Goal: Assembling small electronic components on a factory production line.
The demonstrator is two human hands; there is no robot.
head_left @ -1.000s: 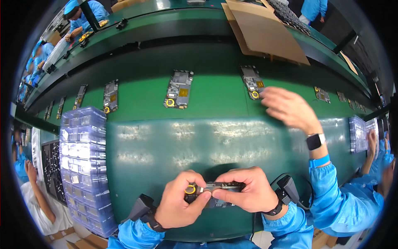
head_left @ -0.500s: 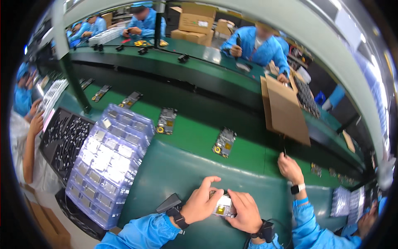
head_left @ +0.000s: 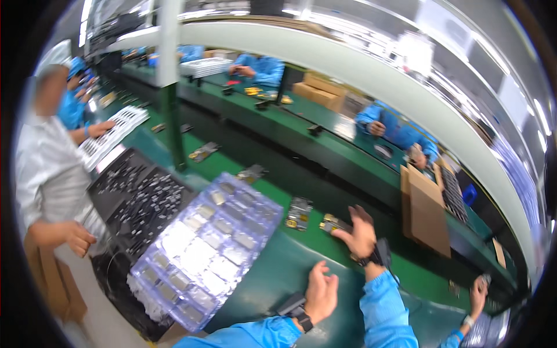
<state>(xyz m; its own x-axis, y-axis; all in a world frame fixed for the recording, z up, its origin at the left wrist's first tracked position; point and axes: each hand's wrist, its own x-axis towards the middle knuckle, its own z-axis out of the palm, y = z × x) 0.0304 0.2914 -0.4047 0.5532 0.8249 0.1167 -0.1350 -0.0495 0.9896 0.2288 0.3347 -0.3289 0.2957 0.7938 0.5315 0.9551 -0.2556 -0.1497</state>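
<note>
My right hand (head_left: 361, 235) reaches open onto small circuit board (head_left: 335, 224) on green belt (head_left: 272, 197). My left hand (head_left: 321, 292) open, empty, over bench (head_left: 272, 278). Next: pinch board gently.

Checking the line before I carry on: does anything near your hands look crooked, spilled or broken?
Nothing stands out. The stack of clear trays sits whole on the green bench, the right hand reaches a small part on the belt, and the left hand is empty.
</note>
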